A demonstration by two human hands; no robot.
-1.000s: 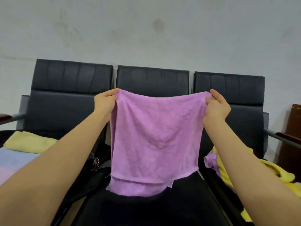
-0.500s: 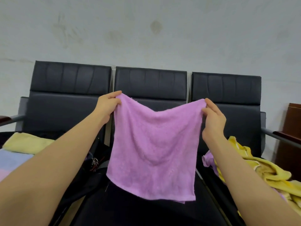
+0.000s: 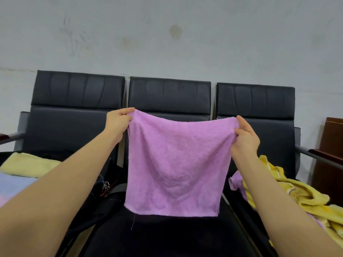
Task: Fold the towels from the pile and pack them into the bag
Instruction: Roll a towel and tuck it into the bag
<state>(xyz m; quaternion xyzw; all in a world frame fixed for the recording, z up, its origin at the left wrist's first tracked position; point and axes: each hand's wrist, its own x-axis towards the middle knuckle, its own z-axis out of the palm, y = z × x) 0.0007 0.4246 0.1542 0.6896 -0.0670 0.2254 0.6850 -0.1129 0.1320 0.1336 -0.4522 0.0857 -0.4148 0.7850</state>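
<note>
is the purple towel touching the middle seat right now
Apart. The head view shows the towel's bottom edge hanging free above the dark seat, held up by both hands.

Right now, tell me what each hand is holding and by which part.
Both hold the purple towel: the left hand pinches its top left corner, the right hand its top right corner, so it hangs spread between them.

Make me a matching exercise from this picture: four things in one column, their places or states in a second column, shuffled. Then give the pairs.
1. purple towel
2. folded pale yellow towel
3. crumpled yellow towel pile
4. left hand

A. heaped on the right seat
B. pinches the top left corner
C. hangs spread between both hands
D. lies on the left seat

Pairs: 1-C, 2-D, 3-A, 4-B
</note>
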